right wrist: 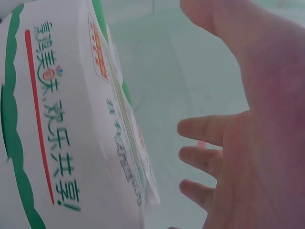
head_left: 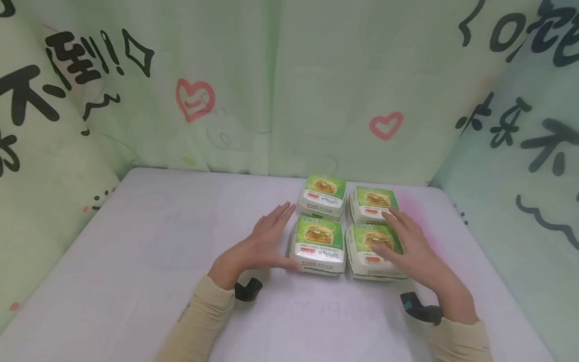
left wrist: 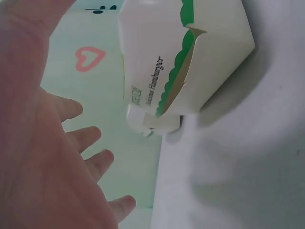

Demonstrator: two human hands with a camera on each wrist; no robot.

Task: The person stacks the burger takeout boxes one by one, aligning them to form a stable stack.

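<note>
Two rows of two green-and-white hamburger boxes sit close together on the white table. They are a near left box [head_left: 317, 245], a far left box [head_left: 323, 196], a near right box [head_left: 368, 261] and a far right box [head_left: 371, 198]. My left hand [head_left: 267, 245] is beside the left pair, fingers extended, thumb tip at the near left box's front corner. My right hand [head_left: 413, 249] hovers over the right side of the right pair, fingers spread, overlapping both boxes in the head view. In the right wrist view a gap separates its fingers from a box wall [right wrist: 71, 119].
The white table [head_left: 135, 261] extends to the left and front of the boxes. A pale green curtain [head_left: 316, 75] with red hearts and black writing encloses the back and sides. Dark wrist cameras [head_left: 420, 309] are worn on both wrists, below beige sleeves [head_left: 199, 317].
</note>
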